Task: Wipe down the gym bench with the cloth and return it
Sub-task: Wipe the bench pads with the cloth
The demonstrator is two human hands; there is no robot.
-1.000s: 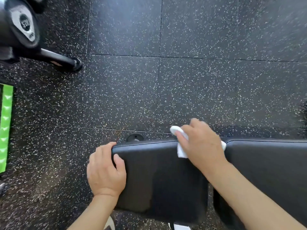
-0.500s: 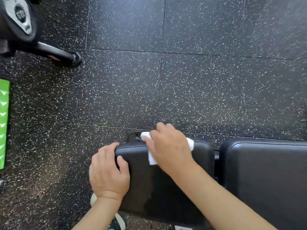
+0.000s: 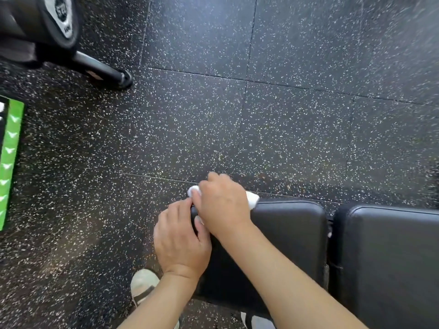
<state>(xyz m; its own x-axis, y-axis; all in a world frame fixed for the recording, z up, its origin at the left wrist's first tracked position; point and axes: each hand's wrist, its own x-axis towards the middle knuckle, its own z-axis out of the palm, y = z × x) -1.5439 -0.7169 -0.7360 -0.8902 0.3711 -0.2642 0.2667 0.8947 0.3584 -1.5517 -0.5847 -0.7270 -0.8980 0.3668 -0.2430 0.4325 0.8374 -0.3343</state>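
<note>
The black padded gym bench [image 3: 289, 233] fills the lower right, made of a seat pad and a second pad [image 3: 389, 257] to its right with a narrow gap between them. My right hand [image 3: 222, 205] holds the white cloth [image 3: 252, 199] against the seat pad's far left corner; the cloth shows only on either side of my hand. My left hand [image 3: 180, 241] grips the seat pad's left edge, fingers curled over it, just under the right hand.
Black speckled rubber floor tiles [image 3: 213, 127] lie all around. A black machine with a round cover and a floor bar [image 3: 102, 72] stands at the upper left. A green panel [image 3: 10, 157] runs along the left edge. My shoes [image 3: 142, 286] are beside the bench.
My right hand has slid the cloth leftward along the seat pad's far edge, from near the gap to the left corner. The left hand has kept its grip.
</note>
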